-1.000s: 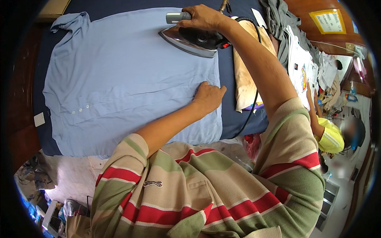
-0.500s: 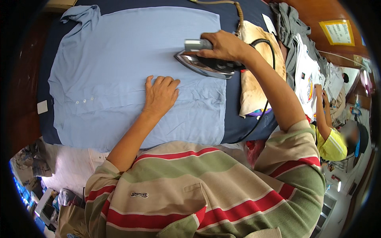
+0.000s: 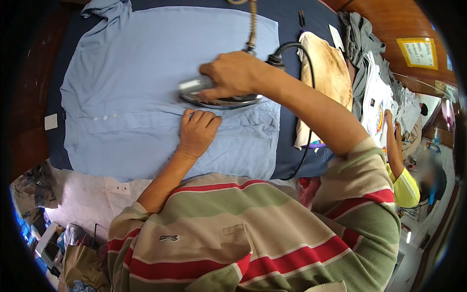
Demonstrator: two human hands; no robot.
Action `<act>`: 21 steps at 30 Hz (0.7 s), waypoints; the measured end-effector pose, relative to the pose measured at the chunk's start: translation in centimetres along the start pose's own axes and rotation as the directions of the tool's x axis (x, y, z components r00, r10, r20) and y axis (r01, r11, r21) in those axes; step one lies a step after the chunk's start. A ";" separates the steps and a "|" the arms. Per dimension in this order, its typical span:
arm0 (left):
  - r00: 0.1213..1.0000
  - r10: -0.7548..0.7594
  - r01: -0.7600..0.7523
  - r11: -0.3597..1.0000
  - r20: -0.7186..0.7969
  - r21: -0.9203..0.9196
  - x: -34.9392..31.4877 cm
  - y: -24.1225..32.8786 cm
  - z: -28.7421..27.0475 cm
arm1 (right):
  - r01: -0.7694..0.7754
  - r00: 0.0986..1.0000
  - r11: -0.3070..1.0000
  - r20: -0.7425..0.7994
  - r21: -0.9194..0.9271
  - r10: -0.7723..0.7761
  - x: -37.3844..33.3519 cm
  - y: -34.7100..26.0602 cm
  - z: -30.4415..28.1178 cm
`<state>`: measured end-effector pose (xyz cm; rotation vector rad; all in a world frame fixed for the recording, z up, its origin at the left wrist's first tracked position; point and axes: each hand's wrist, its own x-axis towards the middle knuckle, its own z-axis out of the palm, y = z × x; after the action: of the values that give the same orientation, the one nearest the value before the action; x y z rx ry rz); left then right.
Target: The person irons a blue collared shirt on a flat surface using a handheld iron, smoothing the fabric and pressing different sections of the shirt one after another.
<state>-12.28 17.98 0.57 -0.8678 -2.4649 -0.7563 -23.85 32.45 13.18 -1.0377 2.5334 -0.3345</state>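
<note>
A light blue shirt (image 3: 146,63) lies spread on a dark blue cloth-covered table (image 3: 287,158), with small white buttons at its left. My right hand (image 3: 233,75) is wrapped round the grey handle of a clothes iron (image 3: 194,87), slightly blurred. The iron's soleplate is down on the shirt, just beyond the placket. My left hand (image 3: 198,131) rests on the shirt right below the iron, fingers bent and bunched on the wrinkled fabric; its thumb is hidden. A black cord (image 3: 311,73) and a brown wrapped hose (image 3: 253,24) run from the iron.
A scorched cream pad (image 3: 326,68) lies right of the shirt. Small dark snips (image 3: 301,18) and a white card (image 3: 335,38) are behind it. Grey garments (image 3: 360,44) and white shirts (image 3: 377,97) lie farther right, where a person in yellow (image 3: 404,187) works.
My right hand has swept the iron left and nearer, toward my left hand. My left hand's fingers have curled in and drawn slightly nearer me. The hose and cord shifted along with the iron.
</note>
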 end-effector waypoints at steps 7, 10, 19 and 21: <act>0.997 -0.064 0.064 0.998 0.034 -0.003 -0.4 -0.4 0.4 | -0.053 0.995 0.999 0.083 0.000 0.053 -1.0 0.8 -0.8; 0.999 -0.040 0.040 0.999 0.016 -0.024 -0.2 -0.4 0.3 | -0.076 0.992 0.996 0.093 -0.048 0.080 -4.9 3.3 -1.3; 1.000 -0.006 0.006 0.998 -0.003 -0.059 -0.3 -0.3 0.2 | -0.271 0.960 0.961 -0.057 0.058 0.274 -3.5 4.7 -2.0; 0.999 0.012 -0.010 0.999 0.053 -0.045 -0.6 -0.3 0.2 | -0.289 0.935 0.940 -0.156 0.183 0.318 -0.5 6.9 -2.4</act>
<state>-12.13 17.63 0.00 -0.9288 -2.4963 -0.7964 -28.84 37.84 12.97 -0.5639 2.7256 -0.5523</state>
